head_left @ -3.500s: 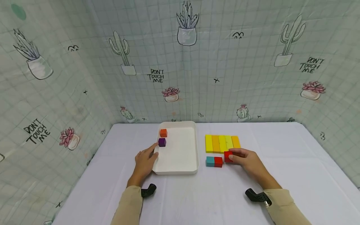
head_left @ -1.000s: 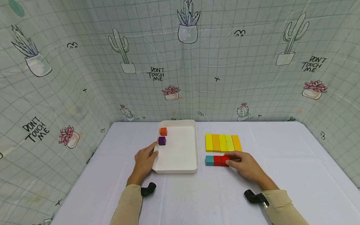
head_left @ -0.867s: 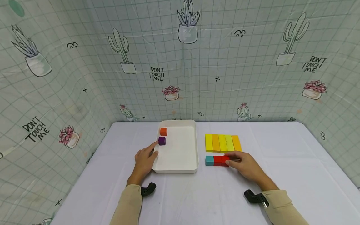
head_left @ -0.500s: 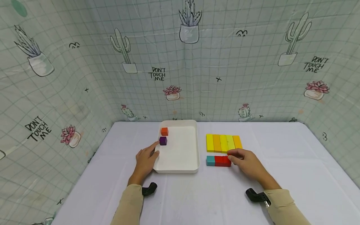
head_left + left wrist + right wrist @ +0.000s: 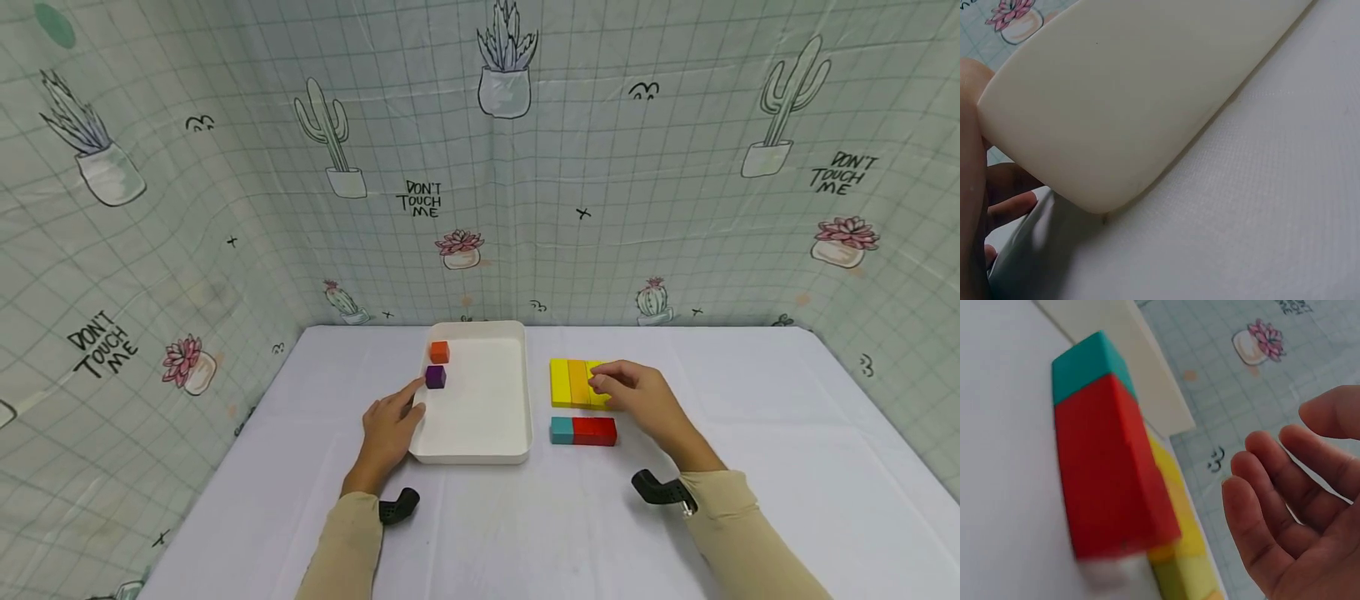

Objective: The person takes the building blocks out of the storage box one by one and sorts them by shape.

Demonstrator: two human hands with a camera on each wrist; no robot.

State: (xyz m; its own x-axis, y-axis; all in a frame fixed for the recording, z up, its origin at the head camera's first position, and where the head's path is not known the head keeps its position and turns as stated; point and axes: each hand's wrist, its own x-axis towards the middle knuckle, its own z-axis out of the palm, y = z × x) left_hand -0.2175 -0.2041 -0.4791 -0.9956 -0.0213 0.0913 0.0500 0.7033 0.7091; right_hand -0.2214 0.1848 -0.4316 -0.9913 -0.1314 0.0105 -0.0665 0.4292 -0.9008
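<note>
My left hand (image 5: 387,433) holds the left rim of a shallow white tray (image 5: 472,457). In the left wrist view, its other fingers (image 5: 1013,209) lie along the outside of the tray wall. Inside the tray, an orange cube (image 5: 439,352) and a purple cube (image 5: 435,377) sit by the left wall. My right hand (image 5: 645,404), fingers loosely bent and holding nothing, hovers over the flat yellow and orange-yellow blocks (image 5: 560,383), hiding those at the right. In front of these stands a row: one teal cube (image 5: 562,431) with red cubes (image 5: 1104,469) tight against its right side.
A white cloth (image 5: 517,533) covers the table. Cactus-printed fabric (image 5: 540,167) hangs behind and at both sides. Black wrist cameras (image 5: 660,490) are strapped over both beige sleeves. The block rows stand just right of the tray.
My right hand set a red cube against the other red one, let go of it, then moved back and slightly left over the yellow blocks. My left hand stayed at the tray.
</note>
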